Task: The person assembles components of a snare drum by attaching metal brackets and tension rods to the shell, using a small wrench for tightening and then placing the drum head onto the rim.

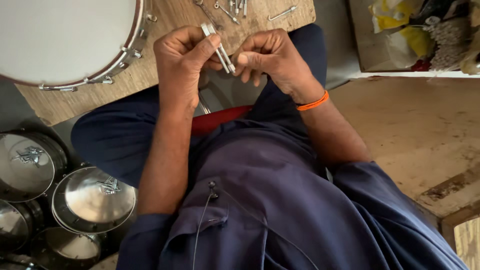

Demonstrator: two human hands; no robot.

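Observation:
My left hand (179,64) pinches a pair of slim silver metal rods (220,48) between thumb and fingers, held up over my lap. My right hand (270,56), with an orange band at the wrist, touches the lower end of the same rods with its fingertips. Just beyond the hands, a low wooden board (150,70) carries loose metal hooks and bolts (230,9). A round drum (65,40) with a white skin and chrome tension lugs lies on the board at the upper left.
Several shiny metal drum shells (92,200) stand on the floor at lower left, two with small piles of screws on top. A concrete ledge (425,130) runs along the right. Bags and clutter (425,30) fill a box at upper right.

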